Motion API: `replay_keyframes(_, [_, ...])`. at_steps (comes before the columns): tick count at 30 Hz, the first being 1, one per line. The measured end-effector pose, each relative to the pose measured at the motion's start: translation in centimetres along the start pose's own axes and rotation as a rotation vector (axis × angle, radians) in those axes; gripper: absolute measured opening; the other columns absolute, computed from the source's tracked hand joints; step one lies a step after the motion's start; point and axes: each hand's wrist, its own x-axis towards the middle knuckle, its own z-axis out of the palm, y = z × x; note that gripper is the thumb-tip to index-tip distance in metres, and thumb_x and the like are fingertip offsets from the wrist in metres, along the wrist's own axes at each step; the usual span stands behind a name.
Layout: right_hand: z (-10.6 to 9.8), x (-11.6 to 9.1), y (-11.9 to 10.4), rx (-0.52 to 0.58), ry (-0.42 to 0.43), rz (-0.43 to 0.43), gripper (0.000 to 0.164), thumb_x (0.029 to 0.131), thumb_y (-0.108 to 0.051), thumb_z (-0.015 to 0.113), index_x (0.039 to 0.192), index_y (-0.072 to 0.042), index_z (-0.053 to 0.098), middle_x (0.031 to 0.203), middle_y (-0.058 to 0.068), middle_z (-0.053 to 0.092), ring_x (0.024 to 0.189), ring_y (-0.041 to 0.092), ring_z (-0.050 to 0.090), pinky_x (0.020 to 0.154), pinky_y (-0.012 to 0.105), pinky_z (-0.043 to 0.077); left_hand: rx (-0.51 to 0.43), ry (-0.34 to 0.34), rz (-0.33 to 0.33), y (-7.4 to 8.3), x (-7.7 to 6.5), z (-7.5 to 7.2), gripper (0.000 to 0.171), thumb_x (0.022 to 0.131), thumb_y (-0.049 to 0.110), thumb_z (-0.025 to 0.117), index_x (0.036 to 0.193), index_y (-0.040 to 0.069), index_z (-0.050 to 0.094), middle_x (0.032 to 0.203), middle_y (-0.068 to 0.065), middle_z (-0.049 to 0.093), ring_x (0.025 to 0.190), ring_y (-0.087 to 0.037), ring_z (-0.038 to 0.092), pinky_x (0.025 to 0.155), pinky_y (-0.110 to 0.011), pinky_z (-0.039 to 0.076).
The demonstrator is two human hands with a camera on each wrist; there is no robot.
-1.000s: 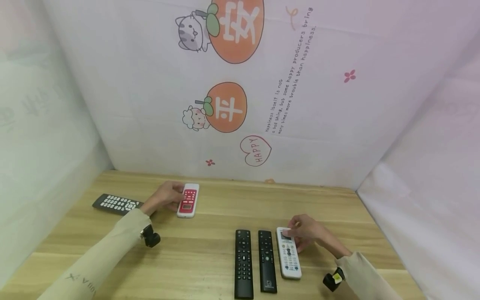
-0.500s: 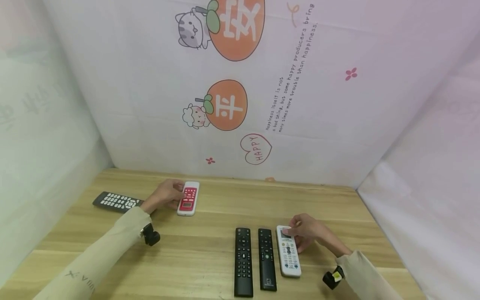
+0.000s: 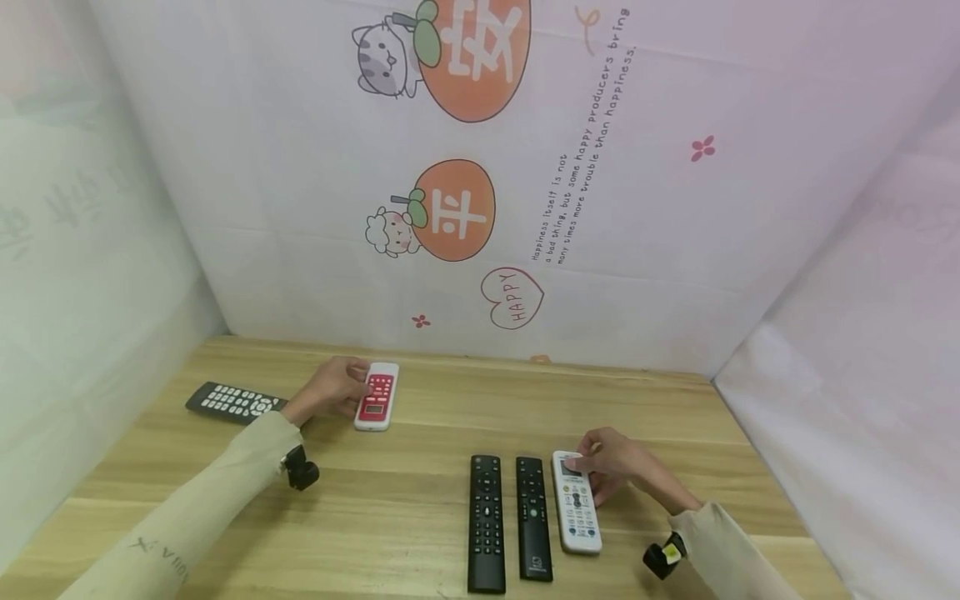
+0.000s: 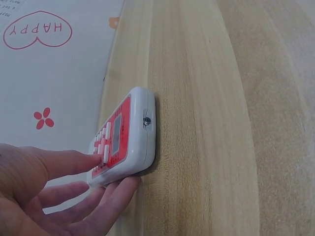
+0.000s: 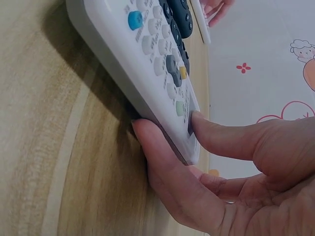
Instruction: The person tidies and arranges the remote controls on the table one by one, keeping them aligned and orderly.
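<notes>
My left hand (image 3: 335, 387) pinches a small white remote control with a red face (image 3: 377, 398) near the table's back edge. In the left wrist view the thumb presses on its buttons and the fingers lie under its side. On the right, my right hand (image 3: 611, 463) grips the far end of a white remote control (image 3: 578, 510). The right wrist view shows the thumb on that remote's face by the screen and fingers along its edge. Just left of it lie two black remote controls, a slimmer one (image 3: 534, 525) and a longer one (image 3: 487, 529).
A dark remote with white buttons (image 3: 234, 402) lies at the far left, partly hidden by the left forearm. The wooden table (image 3: 420, 475) is bounded by a printed white cloth (image 3: 615, 317) at the back and by cloth at both sides.
Almost nothing differs. The whole head view has shifted very slightly; both hands keep their holds on the same remotes, which stay in place.
</notes>
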Motion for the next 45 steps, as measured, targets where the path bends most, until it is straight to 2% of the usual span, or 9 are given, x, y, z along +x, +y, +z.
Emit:
replay_keyframes(4, [-0.1,0.0,-0.2,-0.004,-0.011,-0.009,0.018,0.1,-0.009,0.07,0.103,0.003,0.057,0.084,0.017,0.069,0.068,0.024,0.072,0.062,0.04,0.068,0.04,0.026,0.026,0.1,-0.2,-0.2,0.057,0.095,0.001,0.066,0.147,-0.012,0.046,0.136,-0.037,0.056,0.104,-0.039,0.069,0.075,-0.038,0.068])
replay_keyframes(8, [-0.1,-0.1,-0.4,-0.004,-0.018,-0.026,0.017,0.101,-0.009,0.069,0.104,0.003,0.056,0.084,0.017,0.069,0.068,0.024,0.072,0.062,0.04,0.068,0.104,0.07,0.096,0.3,-0.3,-0.6,0.056,0.092,0.0,0.064,0.145,-0.013,0.049,0.136,-0.038,0.057,0.114,-0.047,0.064,0.09,-0.048,0.064])
replay_keyframes(14, [-0.1,-0.2,-0.4,0.007,-0.024,-0.032,0.017,0.101,-0.007,0.068,0.103,0.003,0.055,0.083,0.016,0.07,0.068,0.024,0.072,0.063,0.041,0.068,0.289,0.082,0.264,0.6,0.2,-0.7,0.048,0.096,-0.001,0.059,0.144,-0.01,0.054,0.139,-0.035,0.058,0.125,-0.05,0.059,0.104,-0.061,0.055])
replay_keyframes(22, [0.1,-0.1,-0.2,0.01,-0.035,-0.028,0.016,0.101,-0.007,0.067,0.103,0.003,0.055,0.082,0.017,0.07,0.069,0.025,0.073,0.063,0.042,0.068,0.526,0.007,0.446,0.8,0.7,-0.1,0.048,0.093,-0.005,0.065,0.141,0.0,0.061,0.149,-0.027,0.055,0.14,-0.049,0.049,0.119,-0.066,0.039])
replay_keyframes(25, [0.0,0.0,-0.1,0.005,-0.036,-0.029,0.016,0.102,-0.007,0.067,0.103,0.003,0.055,0.084,0.017,0.07,0.069,0.025,0.073,0.063,0.042,0.068,0.637,-0.018,0.514,0.9,0.9,0.1,0.048,0.092,-0.003,0.071,0.139,0.005,0.065,0.149,-0.025,0.057,0.139,-0.047,0.051,0.117,-0.065,0.042])
replay_keyframes(30, [-0.1,0.1,-0.2,-0.005,-0.037,-0.031,0.016,0.102,-0.008,0.067,0.103,0.003,0.055,0.085,0.018,0.069,0.071,0.026,0.073,0.064,0.041,0.068,0.733,-0.106,0.616,1.1,1.0,0.3,0.043,0.091,0.003,0.076,0.132,0.013,0.072,0.146,-0.016,0.062,0.135,-0.041,0.056,0.113,-0.062,0.048])
replay_keyframes(38, [0.0,0.0,-0.1,-0.011,-0.033,-0.025,0.016,0.101,-0.008,0.068,0.102,0.003,0.055,0.085,0.018,0.069,0.07,0.025,0.073,0.065,0.041,0.068,0.857,-0.343,0.574,2.7,0.4,-0.2,0.039,0.091,0.012,0.077,0.13,0.015,0.074,0.147,-0.017,0.061,0.137,-0.042,0.054,0.118,-0.06,0.043])
replay_keyframes(41, [0.0,-0.1,-0.2,-0.013,-0.029,-0.027,0.017,0.101,-0.008,0.068,0.102,0.003,0.055,0.085,0.017,0.069,0.07,0.024,0.072,0.065,0.041,0.068,0.864,-0.325,0.547,2.9,0.4,-0.3,0.044,0.089,0.019,0.081,0.132,0.014,0.073,0.144,-0.014,0.063,0.134,-0.04,0.055,0.116,-0.058,0.047])
replay_keyframes(45, [0.0,-0.1,-0.1,-0.014,-0.027,-0.029,0.017,0.101,-0.008,0.068,0.102,0.003,0.055,0.086,0.017,0.068,0.071,0.024,0.072,0.065,0.04,0.068,0.877,-0.212,0.554,2.2,0.9,-0.1,0.04,0.087,0.034,0.082,0.121,0.015,0.076,0.124,-0.006,0.072,0.12,-0.032,0.061,0.11,-0.058,0.049])
